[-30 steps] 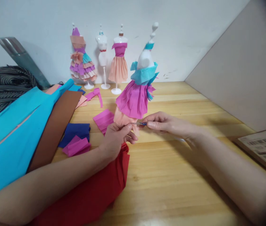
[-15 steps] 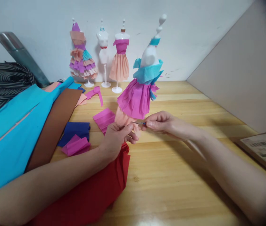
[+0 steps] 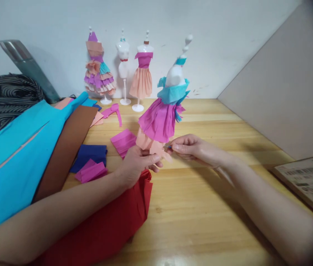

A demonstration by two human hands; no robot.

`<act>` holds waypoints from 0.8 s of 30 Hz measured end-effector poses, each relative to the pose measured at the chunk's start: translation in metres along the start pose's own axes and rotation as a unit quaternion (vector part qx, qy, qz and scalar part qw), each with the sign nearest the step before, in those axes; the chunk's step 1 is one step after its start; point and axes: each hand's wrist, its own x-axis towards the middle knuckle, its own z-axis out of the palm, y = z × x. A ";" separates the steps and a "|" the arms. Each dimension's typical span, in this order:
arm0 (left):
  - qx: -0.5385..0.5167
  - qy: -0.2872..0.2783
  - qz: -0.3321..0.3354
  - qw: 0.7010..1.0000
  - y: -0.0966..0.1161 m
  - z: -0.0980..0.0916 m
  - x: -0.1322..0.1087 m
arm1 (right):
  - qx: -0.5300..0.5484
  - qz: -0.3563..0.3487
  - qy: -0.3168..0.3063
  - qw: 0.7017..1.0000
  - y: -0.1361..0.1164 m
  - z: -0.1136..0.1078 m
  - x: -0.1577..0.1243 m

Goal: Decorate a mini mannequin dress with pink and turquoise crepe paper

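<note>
Head view: pinching the peach skirt (image 3: 151, 146) with the left hand (image 3: 137, 164), grip closed, middle of the table (image 3: 201, 207), just below the pink dress (image 3: 159, 120). Pinching a thin pin (image 3: 169, 147) in the right hand (image 3: 194, 147), grip closed. Best to hold the skirt flat and push slowly.

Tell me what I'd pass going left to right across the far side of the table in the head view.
Leaning metal tube → mannequin in layered ruffle dress → white mannequin with red waistband → mannequin in magenta top and peach skirt → tilted mannequin in teal and magenta dress, nearer, held by the left hand.
</note>
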 end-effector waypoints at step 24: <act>-0.101 0.071 0.002 0.992 -0.003 -0.006 -0.003 | -0.011 0.079 0.014 0.997 0.005 -0.011 -0.020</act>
